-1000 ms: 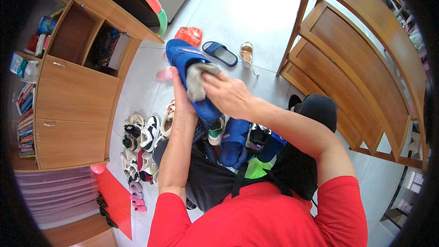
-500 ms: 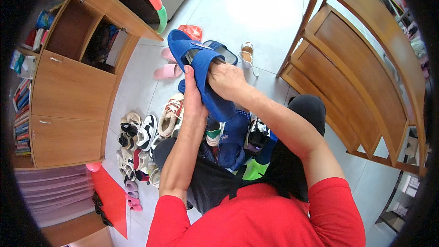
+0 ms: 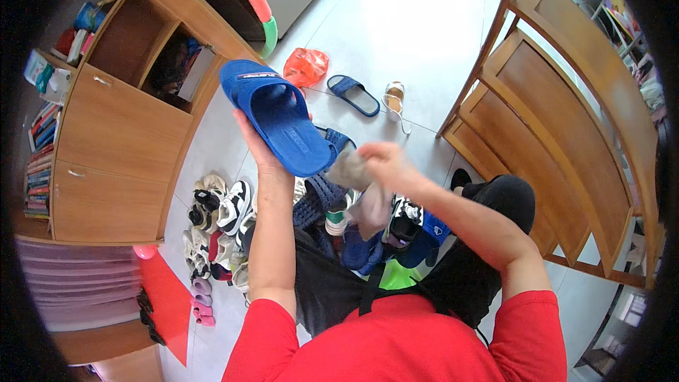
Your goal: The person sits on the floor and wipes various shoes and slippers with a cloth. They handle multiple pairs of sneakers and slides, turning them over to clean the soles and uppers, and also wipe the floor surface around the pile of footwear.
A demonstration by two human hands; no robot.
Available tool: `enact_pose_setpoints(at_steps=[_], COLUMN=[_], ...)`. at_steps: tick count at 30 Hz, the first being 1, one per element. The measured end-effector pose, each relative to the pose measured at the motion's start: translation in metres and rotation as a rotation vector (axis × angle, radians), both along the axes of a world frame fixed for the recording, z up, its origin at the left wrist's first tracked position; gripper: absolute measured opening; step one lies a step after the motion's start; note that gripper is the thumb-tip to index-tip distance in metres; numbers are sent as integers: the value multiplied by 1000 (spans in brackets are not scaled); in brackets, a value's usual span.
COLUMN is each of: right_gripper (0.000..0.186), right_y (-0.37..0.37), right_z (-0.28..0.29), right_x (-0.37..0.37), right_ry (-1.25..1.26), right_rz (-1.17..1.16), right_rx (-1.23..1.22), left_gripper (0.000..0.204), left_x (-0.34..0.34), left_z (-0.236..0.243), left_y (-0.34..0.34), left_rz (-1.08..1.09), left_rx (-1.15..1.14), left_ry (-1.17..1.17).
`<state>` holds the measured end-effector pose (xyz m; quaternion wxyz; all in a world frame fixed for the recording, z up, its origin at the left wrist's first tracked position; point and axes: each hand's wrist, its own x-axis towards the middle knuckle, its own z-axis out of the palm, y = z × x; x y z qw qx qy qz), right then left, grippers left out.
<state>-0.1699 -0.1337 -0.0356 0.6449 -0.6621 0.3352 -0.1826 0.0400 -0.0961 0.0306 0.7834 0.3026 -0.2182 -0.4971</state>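
The left hand point(image 3: 263, 154) is clamped on a blue slide slipper point(image 3: 281, 119), supporting it from beneath along its left side, raised above the floor with its open top facing the camera. The right hand point(image 3: 390, 166), blurred, pinches a greyish cloth point(image 3: 348, 170) just beside the slipper's heel, apart from it. Beyond, a dark blue slide point(image 3: 353, 95) lies between a red plastic bag point(image 3: 306, 66) and a strappy sandal point(image 3: 394, 102).

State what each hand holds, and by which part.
The left hand holds a blue slipper by its left edge, from beneath. The right hand grips a grey cloth near its top; blur hides the exact spot.
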Motion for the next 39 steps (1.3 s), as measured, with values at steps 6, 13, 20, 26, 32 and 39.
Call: enact_pose_setpoints(at_steps=[6,13,20,26,32,39], right_gripper=[27,25,41,36,32,20], right_y=[-38,-56,-67,-73,-78,-49], right_z=[87,69,75,65,38,28], right_x=[-19,5,7,16,27,43], right_ry=[-558,-342,-230,-334,-370,-261], right_rz=[-346,-74,-57,-319,-734,-512], right_rx=[284,-1036,-542,-332,20,-202], left_gripper=[86,91,96,74,50,77], left_x=[-15,-78,-71,-53,-30,-50], left_z=[-14,-22,-17,2,-16,-29], left_y=[21,29,53,52,38,38], left_rz=[-214,-504,-613,-614,-246,-135], left_rx=[245,446,584,188,-13,35], left_ry=[70,123,221,284,22,-208])
